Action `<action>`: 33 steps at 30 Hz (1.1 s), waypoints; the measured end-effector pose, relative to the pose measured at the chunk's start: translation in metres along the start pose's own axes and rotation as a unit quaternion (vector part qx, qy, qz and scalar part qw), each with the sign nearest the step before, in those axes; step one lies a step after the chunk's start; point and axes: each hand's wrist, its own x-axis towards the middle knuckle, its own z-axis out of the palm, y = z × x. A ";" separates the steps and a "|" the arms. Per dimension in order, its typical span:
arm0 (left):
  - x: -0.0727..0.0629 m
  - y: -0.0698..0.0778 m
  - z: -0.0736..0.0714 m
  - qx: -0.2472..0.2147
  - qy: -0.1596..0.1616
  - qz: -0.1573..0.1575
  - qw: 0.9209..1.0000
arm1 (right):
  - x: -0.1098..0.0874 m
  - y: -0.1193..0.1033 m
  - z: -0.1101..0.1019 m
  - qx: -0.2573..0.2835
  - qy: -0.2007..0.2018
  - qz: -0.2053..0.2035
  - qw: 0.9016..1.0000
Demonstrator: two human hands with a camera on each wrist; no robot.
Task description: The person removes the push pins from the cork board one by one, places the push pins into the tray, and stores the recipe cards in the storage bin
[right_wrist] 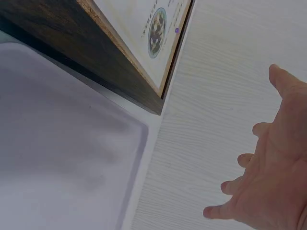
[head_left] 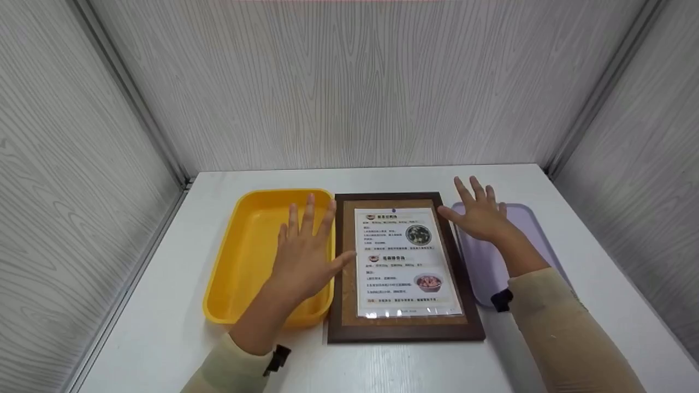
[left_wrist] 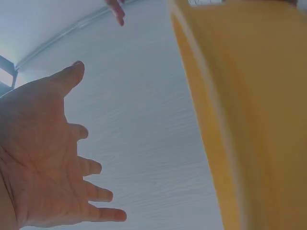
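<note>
My left hand is held with spread fingers over the right part of a yellow tray, its thumb reaching toward a framed board. In the left wrist view the palm of the left hand faces the camera, beside the tray's yellow wall. With fingers also spread, my right hand hovers over the far end of a shallow lilac tray. Nothing is in either hand. Between the trays lies the brown-framed corkboard, bearing a printed recipe sheet held by a purple pushpin.
All three items lie side by side on a white table. A pale wood-grain panel rises behind it, with similar panels at left and right. Black clips sit at both sleeve cuffs.
</note>
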 end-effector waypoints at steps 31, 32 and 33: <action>-0.031 0.035 0.103 -0.442 -0.088 -0.049 0.891 | 0.089 -0.021 0.068 0.326 0.020 -0.054 0.944; -0.031 0.035 0.104 -0.442 -0.086 -0.057 0.891 | 0.092 -0.022 0.071 0.319 0.012 -0.054 0.946; -0.031 0.036 0.104 -0.445 -0.085 -0.065 0.889 | 0.095 -0.023 0.073 0.313 0.004 -0.055 0.948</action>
